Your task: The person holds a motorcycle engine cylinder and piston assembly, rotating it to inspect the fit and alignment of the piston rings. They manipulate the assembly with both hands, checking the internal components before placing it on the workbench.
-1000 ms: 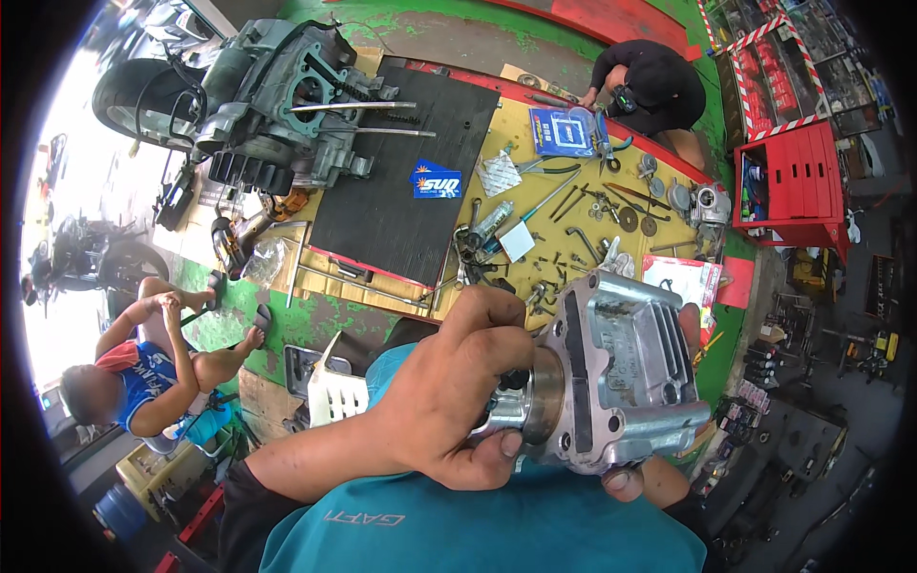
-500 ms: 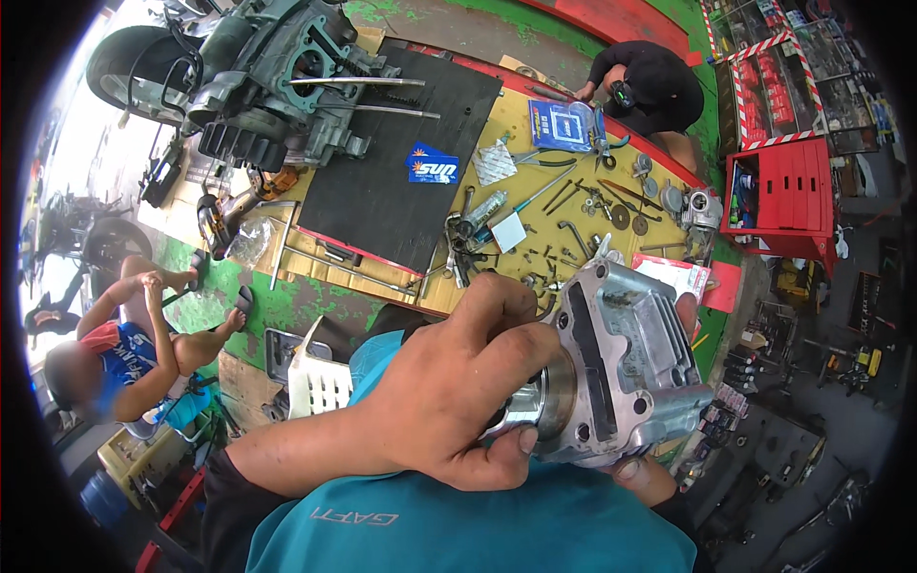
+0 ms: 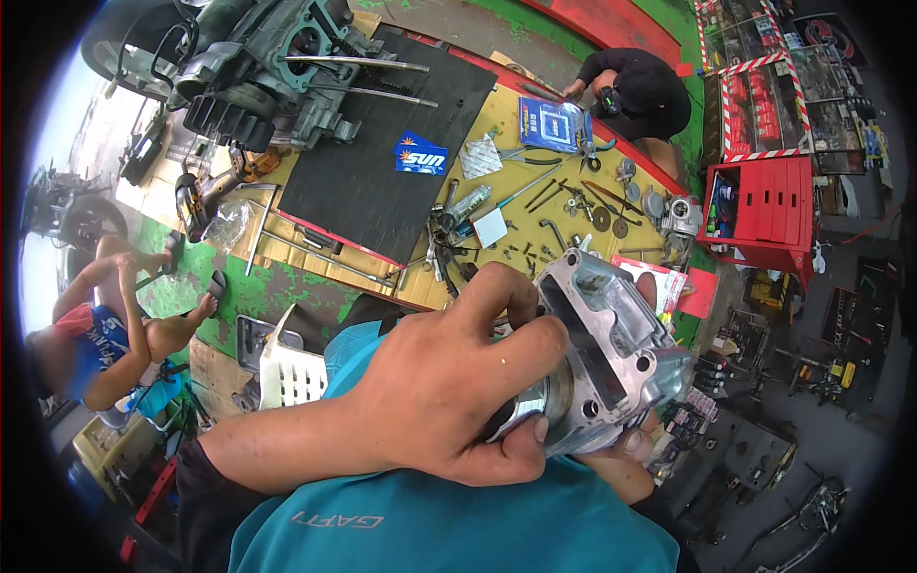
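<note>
Left hand (image 3: 449, 382) has shifted closer to one cylinder block (image 3: 626, 358), one piston (image 3: 522, 409) gripped between thumb and curled fingers. Right hand (image 3: 630, 451) grips the block's far side.

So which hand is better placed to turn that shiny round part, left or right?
Probably the left hand: its thumb and fingers are on the shiny round part. The right hand seems busy supporting the metal block, held from its far side.

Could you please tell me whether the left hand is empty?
No, the left hand has its fingers and thumb around a shiny round part at the side of the silver metal block.
</note>
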The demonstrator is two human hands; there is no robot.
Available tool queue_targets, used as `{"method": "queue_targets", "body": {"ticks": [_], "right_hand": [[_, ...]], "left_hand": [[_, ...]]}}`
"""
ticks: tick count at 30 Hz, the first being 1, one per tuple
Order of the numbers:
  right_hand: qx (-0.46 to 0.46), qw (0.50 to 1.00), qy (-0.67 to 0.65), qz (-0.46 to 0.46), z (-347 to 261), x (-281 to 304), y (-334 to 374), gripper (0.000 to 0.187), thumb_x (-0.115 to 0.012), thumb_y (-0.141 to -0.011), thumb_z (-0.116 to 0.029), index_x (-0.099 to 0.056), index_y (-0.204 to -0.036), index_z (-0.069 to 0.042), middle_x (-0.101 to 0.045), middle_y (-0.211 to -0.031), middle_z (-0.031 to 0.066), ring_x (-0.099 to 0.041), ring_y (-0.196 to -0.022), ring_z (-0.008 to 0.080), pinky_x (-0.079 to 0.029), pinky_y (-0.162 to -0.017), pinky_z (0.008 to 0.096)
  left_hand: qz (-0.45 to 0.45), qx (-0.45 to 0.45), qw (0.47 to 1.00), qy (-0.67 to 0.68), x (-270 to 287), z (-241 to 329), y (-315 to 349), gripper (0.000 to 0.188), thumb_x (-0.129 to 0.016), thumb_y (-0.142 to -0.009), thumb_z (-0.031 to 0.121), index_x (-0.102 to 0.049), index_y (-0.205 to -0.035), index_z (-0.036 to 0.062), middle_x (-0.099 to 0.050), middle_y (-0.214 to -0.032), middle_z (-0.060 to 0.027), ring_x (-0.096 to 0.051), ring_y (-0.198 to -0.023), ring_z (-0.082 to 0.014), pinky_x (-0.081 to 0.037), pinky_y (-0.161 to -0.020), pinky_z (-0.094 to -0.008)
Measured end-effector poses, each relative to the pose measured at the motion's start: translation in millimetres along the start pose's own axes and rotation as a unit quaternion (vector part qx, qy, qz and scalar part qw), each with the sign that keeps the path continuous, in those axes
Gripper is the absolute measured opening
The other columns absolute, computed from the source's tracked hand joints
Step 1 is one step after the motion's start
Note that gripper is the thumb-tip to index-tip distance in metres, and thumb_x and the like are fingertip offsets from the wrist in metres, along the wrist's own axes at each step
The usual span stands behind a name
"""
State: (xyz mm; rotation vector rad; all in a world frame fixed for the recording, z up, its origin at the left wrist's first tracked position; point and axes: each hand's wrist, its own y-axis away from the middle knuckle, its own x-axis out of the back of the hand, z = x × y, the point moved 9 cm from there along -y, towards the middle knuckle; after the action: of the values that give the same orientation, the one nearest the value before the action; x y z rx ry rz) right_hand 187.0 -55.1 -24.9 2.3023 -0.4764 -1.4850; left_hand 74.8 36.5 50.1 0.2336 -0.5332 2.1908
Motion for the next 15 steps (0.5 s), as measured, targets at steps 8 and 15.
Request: {"method": "queue_targets", "body": {"ticks": [8, 15], "right_hand": [[-0.023, 0.999, -0.030, 0.019, 4.2, 1.6, -1.0, 0.072, -0.063, -0.095, -0.048, -0.035, -0.151, -0.012, -0.053, -0.141, 0.0165, -0.054, -0.128, 0.0285, -0.044, -0.112, 0.0447], [-0.015, 1.000, -0.002, 0.016, 5.7, -3.5, -2.5, 0.077, -0.067, -0.091, -0.050, -0.036, -0.151, -0.011, -0.054, -0.139, 0.0163, -0.055, -0.127, 0.0293, -0.045, -0.112, 0.0450]], "left_hand": [[0.057, -0.010, 0.998, -0.016, 3.2, 2.5, 0.8, 0.054, -0.070, -0.072, 0.031, -0.055, -0.115, -0.0001, -0.052, -0.106, -0.0195, -0.061, -0.070, -0.0312, -0.052, -0.051, -0.0393], [0.064, -0.026, 0.998, -0.013, 4.3, 3.1, 3.3, 0.053, -0.070, -0.073, 0.030, -0.056, -0.114, -0.0004, -0.053, -0.107, -0.0192, -0.062, -0.071, -0.0303, -0.052, -0.051, -0.0381]]}}
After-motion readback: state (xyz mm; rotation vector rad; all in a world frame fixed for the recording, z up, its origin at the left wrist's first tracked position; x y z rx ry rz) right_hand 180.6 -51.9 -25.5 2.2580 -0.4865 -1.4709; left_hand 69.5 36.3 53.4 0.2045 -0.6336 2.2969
